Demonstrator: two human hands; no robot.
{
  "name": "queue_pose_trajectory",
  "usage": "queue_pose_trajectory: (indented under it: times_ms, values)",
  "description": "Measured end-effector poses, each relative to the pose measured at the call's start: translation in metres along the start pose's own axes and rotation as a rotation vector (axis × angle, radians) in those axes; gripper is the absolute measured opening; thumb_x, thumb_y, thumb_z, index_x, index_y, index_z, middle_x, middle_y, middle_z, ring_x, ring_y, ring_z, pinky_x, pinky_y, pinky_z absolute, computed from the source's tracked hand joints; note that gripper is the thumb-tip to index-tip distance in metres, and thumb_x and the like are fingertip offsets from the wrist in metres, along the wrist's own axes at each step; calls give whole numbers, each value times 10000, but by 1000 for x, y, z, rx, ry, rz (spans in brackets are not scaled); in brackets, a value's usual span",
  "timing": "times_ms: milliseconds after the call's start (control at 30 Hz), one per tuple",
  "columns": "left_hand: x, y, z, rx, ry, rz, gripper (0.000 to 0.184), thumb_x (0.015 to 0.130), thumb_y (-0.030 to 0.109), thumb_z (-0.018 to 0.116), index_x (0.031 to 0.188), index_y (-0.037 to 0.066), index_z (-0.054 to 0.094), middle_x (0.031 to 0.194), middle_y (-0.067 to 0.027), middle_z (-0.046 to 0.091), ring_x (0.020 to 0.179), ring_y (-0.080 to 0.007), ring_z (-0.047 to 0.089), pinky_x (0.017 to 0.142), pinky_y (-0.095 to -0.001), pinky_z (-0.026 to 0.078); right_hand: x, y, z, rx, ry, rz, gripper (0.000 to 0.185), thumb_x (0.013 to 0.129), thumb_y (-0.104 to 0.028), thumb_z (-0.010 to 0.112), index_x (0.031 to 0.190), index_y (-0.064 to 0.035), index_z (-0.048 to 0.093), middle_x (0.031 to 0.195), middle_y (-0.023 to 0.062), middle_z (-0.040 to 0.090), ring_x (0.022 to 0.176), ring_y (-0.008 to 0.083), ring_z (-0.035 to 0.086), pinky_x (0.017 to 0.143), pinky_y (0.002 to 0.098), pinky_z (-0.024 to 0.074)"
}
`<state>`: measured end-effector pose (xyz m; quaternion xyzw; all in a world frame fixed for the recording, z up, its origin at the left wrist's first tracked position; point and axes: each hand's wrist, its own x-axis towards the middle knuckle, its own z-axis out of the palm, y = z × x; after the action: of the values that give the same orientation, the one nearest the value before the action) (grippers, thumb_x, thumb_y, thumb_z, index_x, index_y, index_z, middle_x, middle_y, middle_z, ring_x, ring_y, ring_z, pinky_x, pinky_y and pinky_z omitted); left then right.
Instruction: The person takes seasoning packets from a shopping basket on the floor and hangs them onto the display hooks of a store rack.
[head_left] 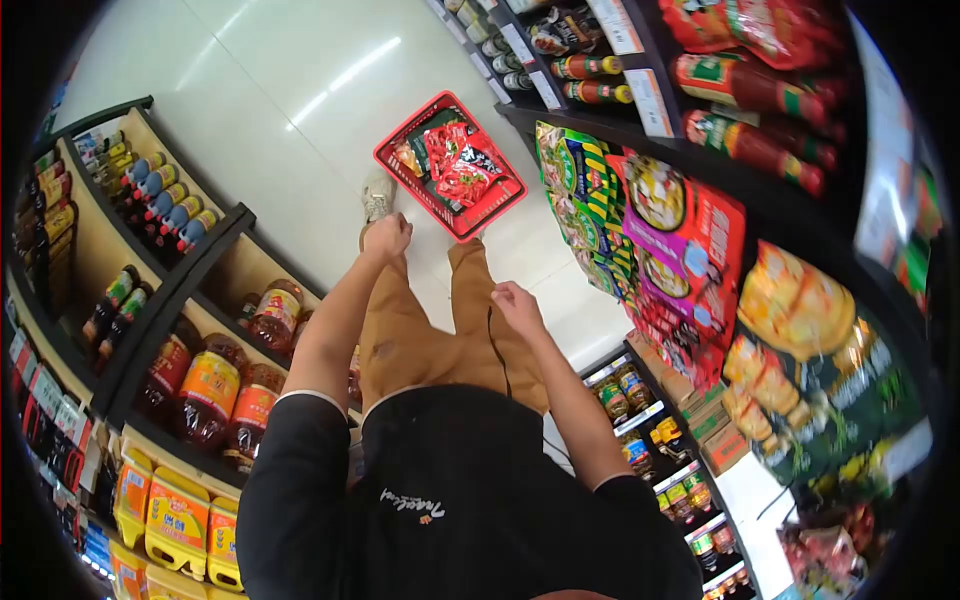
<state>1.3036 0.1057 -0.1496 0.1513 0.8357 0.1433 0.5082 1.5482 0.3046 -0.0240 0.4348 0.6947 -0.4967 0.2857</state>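
Note:
My left hand (387,237) is closed in a fist above my left leg, close to the shoe (378,196); whatever it holds, if anything, is hidden. Over my other leg, my right hand (517,305) has its fingers curled together, and I cannot make out anything in them. A thin dark cord (498,352) hangs beside that hand against the brown trousers (425,355); contact between them is unclear. Ahead of my feet, a red shopping basket (412,118) stands on the floor, apart from both hands. Inside it lie red packets (465,165) and a smaller brownish packet (408,158).
Shelving on the left carries large sauce bottles (210,390) and yellow jugs (180,520). Along the right, seasoning bags (665,240) hang below a shelf of red bottles (755,150). Behind me to the right, a low rack (655,440) holds jars. Pale tiled floor (270,120) runs ahead.

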Motion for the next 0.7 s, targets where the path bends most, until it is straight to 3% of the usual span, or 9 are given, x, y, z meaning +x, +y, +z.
queue_pose_trajectory:
  times_ms: [67,167,200,367,633,700]
  values:
    - [28,-2,22,36,-10,9,313,873,329,531,996,67,650,956,-203,677,905,-378,650,802,-480,514,10,4,0,43,-17,35,275,909,-236,628,1091,-30,625,929,92,685,860,142,647,776,271,500]
    - [77,-8,48,113,-58,15,306,885,308,507,995,44,616,927,-225,673,912,-392,644,795,-491,515,25,28,6,241,-51,82,292,923,-251,611,1087,-9,608,944,87,685,871,140,649,764,275,505]
    - [94,-8,56,105,-61,-2,296,885,294,505,998,38,604,941,-230,668,921,-393,641,797,-491,514,28,33,9,365,-53,99,251,950,-182,580,1107,13,593,946,60,665,901,114,628,796,249,497]
    - [186,-19,106,56,83,49,253,876,223,514,1033,29,558,1035,-240,629,965,-397,626,803,-483,517,29,26,18,657,-20,180,233,970,-103,530,1154,36,556,1048,97,643,998,146,606,900,265,474]
    - [287,-24,209,8,-9,-177,354,883,212,524,1163,-3,505,1189,-239,560,987,-397,635,838,-449,529,12,12,12,661,-92,371,241,974,-53,486,1194,31,534,1098,112,630,1067,174,595,966,305,462]
    - [294,-25,220,10,-52,-219,369,875,251,558,1126,-19,543,1124,-246,608,1005,-374,640,845,-434,530,5,21,5,636,-66,409,243,968,-43,487,1194,31,534,1098,114,631,1074,181,597,971,309,461]
